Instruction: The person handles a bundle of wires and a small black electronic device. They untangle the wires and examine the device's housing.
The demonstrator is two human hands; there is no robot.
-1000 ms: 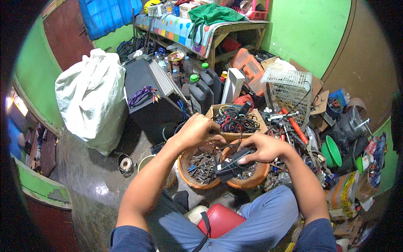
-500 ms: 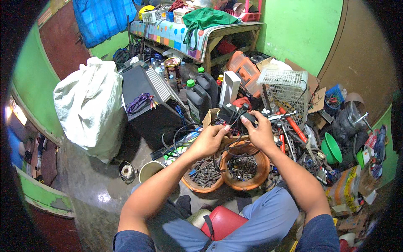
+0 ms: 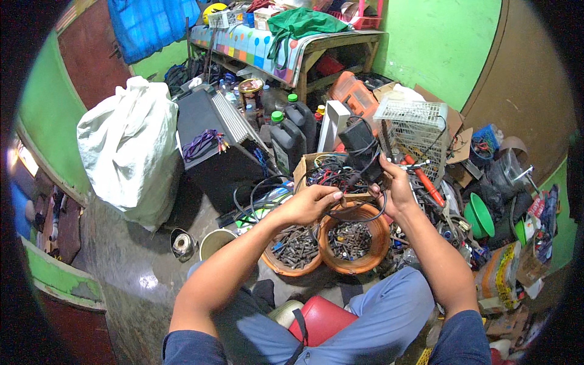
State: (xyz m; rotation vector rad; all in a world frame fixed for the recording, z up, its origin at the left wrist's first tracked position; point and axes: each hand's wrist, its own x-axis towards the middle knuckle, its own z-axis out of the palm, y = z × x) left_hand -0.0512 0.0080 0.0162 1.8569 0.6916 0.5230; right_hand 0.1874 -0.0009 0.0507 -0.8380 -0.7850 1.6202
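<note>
My right hand is closed round a black power adapter, a boxy block held up and tilted above a cardboard box. Its thin black cable loops down below my right hand and across to the left. Thumb and fingertips of my left hand are pinched together on a stretch of this cable. Under my hands stand two round orange-brown bowls, the left one and the right one, both filled with small screws and bolts. The cardboard box behind them holds tangled wires.
Left of the bowls are a pale bucket, a tape roll, a black cabinet and a white sack. Black jerrycans stand behind. To the right lie piled tools, a white crate and a green bowl.
The adapter has been raised and turned more upright in my right hand. My left hand has moved slightly down and right, and the wires in the box now show more.
</note>
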